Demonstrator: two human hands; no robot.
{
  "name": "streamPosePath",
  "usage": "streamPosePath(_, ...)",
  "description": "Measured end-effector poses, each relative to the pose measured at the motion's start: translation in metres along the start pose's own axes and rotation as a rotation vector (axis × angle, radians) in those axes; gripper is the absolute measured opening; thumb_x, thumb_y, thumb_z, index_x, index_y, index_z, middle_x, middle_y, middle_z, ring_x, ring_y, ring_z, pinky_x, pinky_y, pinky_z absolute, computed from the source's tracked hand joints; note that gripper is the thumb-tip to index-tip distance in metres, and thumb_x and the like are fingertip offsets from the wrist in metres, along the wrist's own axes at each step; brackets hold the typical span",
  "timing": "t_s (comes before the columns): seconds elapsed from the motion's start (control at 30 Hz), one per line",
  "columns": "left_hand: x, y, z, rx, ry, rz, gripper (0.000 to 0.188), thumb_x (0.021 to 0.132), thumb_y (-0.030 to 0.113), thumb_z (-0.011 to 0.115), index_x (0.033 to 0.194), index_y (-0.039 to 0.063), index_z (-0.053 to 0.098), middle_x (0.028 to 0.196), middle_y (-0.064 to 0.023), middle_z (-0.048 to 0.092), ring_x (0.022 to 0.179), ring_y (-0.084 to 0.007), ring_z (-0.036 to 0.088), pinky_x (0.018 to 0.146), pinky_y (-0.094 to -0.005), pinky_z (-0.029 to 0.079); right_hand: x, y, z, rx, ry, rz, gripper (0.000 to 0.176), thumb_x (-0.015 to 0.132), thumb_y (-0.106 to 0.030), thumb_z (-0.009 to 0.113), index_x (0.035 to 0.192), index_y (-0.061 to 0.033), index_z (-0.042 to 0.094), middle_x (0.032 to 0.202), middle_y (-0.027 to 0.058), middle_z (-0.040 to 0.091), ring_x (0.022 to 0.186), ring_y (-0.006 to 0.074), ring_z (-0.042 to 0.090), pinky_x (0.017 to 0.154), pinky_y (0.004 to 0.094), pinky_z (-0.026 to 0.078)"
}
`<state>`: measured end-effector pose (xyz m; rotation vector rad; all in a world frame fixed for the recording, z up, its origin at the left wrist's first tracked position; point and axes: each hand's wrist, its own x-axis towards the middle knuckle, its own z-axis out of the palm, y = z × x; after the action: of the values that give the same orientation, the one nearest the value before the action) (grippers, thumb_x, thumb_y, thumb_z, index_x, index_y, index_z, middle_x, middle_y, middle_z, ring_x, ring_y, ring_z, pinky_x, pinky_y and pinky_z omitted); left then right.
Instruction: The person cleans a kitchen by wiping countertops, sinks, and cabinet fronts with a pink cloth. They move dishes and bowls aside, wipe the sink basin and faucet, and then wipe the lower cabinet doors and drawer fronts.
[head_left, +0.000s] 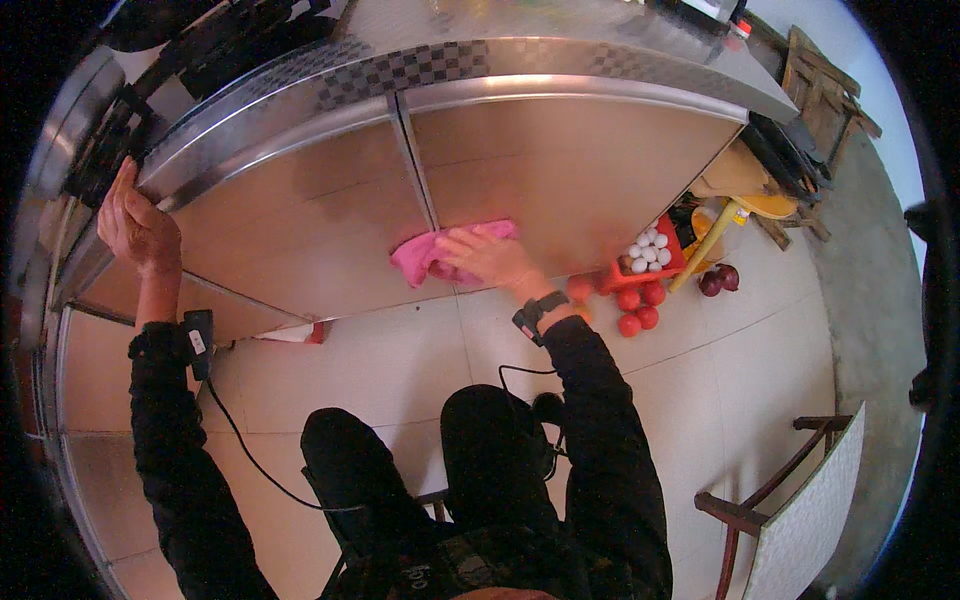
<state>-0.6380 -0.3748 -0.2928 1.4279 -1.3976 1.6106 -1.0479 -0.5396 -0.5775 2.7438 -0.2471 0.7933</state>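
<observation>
My right hand (491, 259) presses a pink cloth (418, 256) against the lower front of a cabinet, over the metal strip (414, 161) between two smooth panels. The hand is slightly blurred, and part of the cloth lies under it. To the right of that strip spreads a wide brownish panel (570, 172); another panel (300, 210) is on its left. My left hand (139, 225) is raised at the left end of the cabinet's metal edge (262, 154), its fingers at the corner. What those fingers grip is hidden.
A red basket of eggs (649, 255) stands at the cabinet's right end, with several tomatoes (637, 307) and red onions (718, 280) on the tiled floor (360, 367). A yellow-handled object (705, 246) leans there. At lower right is a tipped stool (806, 510). Cables hang from both wrists.
</observation>
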Motion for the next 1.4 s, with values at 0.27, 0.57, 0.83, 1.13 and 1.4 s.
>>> streamPosePath(0.27, 0.009, 0.010, -0.004, 0.040, 0.010, -0.005, 0.035, 0.097, 0.013, 0.034, 0.106, 0.008, 0.068, 0.109, -0.0078, 0.068, 0.096, -0.0259, 0.063, 0.086, -0.0359, 0.045, -0.060, 0.037, -0.025, -0.020, 0.402, 1.649, 0.033, 0.088, -0.020, 0.050, 0.118, -0.0063, 0.057, 0.123, 0.0113, 0.053, 0.111, 0.0283, 0.050, 0.094, 0.0458, 0.039)
streamPosePath(0.57, 0.013, 0.005, -0.006, 0.042, 0.027, 0.042, 0.037, 0.097, 0.013, 0.034, 0.103, 0.008, 0.070, 0.090, -0.0054, 0.070, 0.067, -0.0210, 0.060, 0.065, -0.0326, 0.047, -0.107, -0.026, 0.056, 1.097, 0.455, 2.390, 0.028, 0.088, -0.023, 0.048, 0.102, -0.0024, 0.060, 0.096, 0.0082, 0.059, 0.080, 0.0254, 0.059, 0.068, 0.0417, 0.049)
streamPosePath(0.83, 0.008, 0.001, -0.002, 0.028, 0.048, 0.005, 0.041, 0.098, 0.019, 0.029, 0.105, 0.010, 0.069, 0.099, -0.0058, 0.070, 0.077, -0.0236, 0.061, 0.075, -0.0349, 0.046, -0.083, -0.092, 0.180, 0.687, -0.229, 1.231, 0.018, 0.078, -0.017, 0.064, 0.091, -0.0079, 0.072, 0.091, 0.0130, 0.070, 0.082, 0.0296, 0.065, 0.072, 0.0372, 0.050)
streamPosePath(1.13, 0.002, 0.002, -0.002, 0.107, -0.066, -0.036, 0.039, 0.096, 0.021, 0.032, 0.108, 0.012, 0.067, 0.111, -0.0059, 0.068, 0.103, -0.0264, 0.061, 0.093, -0.0385, 0.042, -0.024, -0.031, 0.008, 1.090, -0.086, 1.371, 0.009, 0.072, -0.014, 0.069, 0.078, -0.0109, 0.075, 0.085, 0.0058, 0.070, 0.071, 0.0175, 0.064, 0.063, 0.0307, 0.051)
streamPosePath(1.4, 0.007, 0.017, -0.011, -0.062, -0.038, -0.110, 0.033, 0.097, 0.023, 0.038, 0.110, 0.014, 0.066, 0.118, -0.0028, 0.065, 0.108, -0.0226, 0.058, 0.098, -0.0363, 0.037, -0.058, 0.054, -0.112, 0.508, 0.119, 1.100, 0.018, 0.080, -0.020, 0.061, 0.090, -0.0140, 0.075, 0.083, 0.0085, 0.070, 0.069, 0.0234, 0.064, 0.057, 0.0365, 0.047)
